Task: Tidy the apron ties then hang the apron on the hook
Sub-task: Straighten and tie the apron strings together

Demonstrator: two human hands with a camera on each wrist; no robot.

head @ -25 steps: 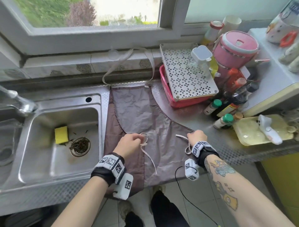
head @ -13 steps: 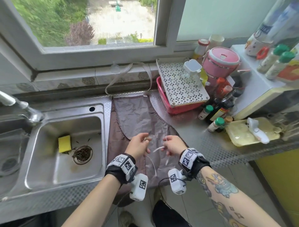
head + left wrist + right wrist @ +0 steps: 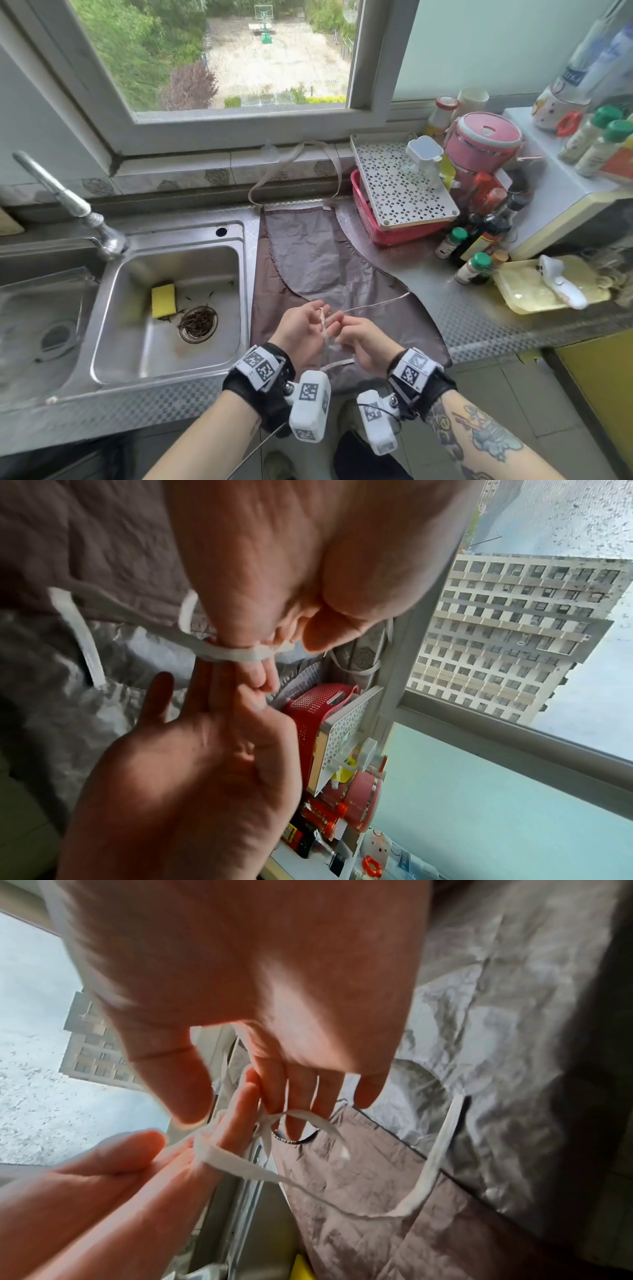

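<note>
Both hands have come together at lower centre since the earlier frame, when they were apart. Apron [image 3: 318, 270] is lying flat on the steel desk [image 3: 479, 315], centre of frame, right of the sink [image 3: 164, 308]; neck loop reaching up toward the sill. Left hand [image 3: 301, 334] is holding fingers extended with the white tie [image 3: 232, 651] wound around them. Right hand [image 3: 363, 339] is pinching that tie at the left fingertips.
</note>
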